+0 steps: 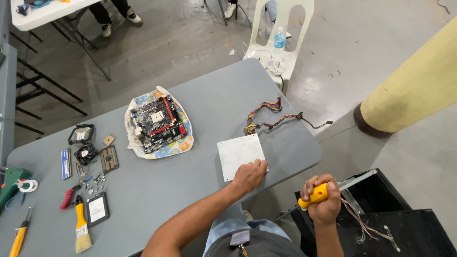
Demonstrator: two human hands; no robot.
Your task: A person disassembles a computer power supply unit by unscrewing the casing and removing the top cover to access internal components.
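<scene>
Left hand [249, 175] lies flat, fingers spread, on the near corner of the power supply [239, 155], a pale metal box at the desk [209, 104] edge. Right hand [322, 200] is off the desk, fist closed round a yellow screwdriver [314, 195]; its shaft slants down towards the body and the tip is hard to make out. Just beyond that hand sits a black case [381, 223] on the floor, open, thin wires [357, 221] spilling out beside the wrist. Past the left hand, the supply's cables [271, 116] trail to the far desk edge. Well to the left, a motherboard [158, 123] rests on a cloth [183, 147]; further left, a fan [86, 153], a brush [82, 228], a drive [97, 208] and small parts, some too small to tell. Bare desk lies between the left hand and that clutter. Beyond the desk stands a white chair [281, 33] holding a bottle [279, 39]; a yellow pillar [414, 90] rises right of it.
</scene>
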